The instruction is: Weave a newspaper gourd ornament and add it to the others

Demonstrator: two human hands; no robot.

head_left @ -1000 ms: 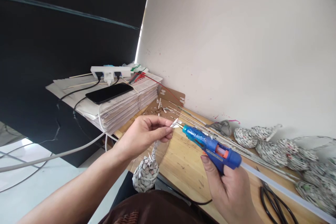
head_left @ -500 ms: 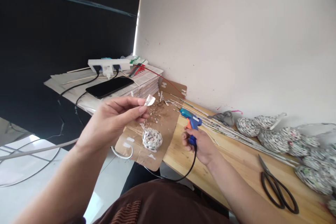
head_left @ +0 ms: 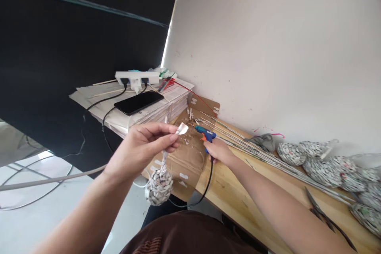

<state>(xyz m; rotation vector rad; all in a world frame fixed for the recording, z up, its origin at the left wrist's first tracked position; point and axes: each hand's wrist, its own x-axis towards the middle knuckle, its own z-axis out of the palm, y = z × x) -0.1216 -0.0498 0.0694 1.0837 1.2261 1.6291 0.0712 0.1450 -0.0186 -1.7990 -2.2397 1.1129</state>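
My left hand (head_left: 154, 139) is closed in a pinch on a small white paper piece (head_left: 182, 129), held between thumb and index finger. Below it hangs a ball woven from newspaper strips (head_left: 159, 187). Its twisted paper stem (head_left: 164, 162) rises behind my fingers and shows again above them; how they grip it is hidden. My right hand (head_left: 218, 151) is wrapped round the handle of a blue glue gun (head_left: 209, 135) with an orange trigger. The gun's nozzle points left, a short gap from the paper piece.
A cardboard sheet (head_left: 190, 162) with paper scraps lies on the wooden table (head_left: 238, 194). Long paper rods (head_left: 262, 154), woven balls (head_left: 321, 170) and scissors (head_left: 320, 210) lie to the right. A phone (head_left: 138, 102) and power strip (head_left: 137, 76) rest on stacked newspapers (head_left: 175, 107). The gun's cord (head_left: 210, 182) hangs down.
The glue gun has moved left, its nozzle closer to the paper piece. The woven ball has shifted down-left in view and turned, so its stem now shows. The camera view has shifted slightly.
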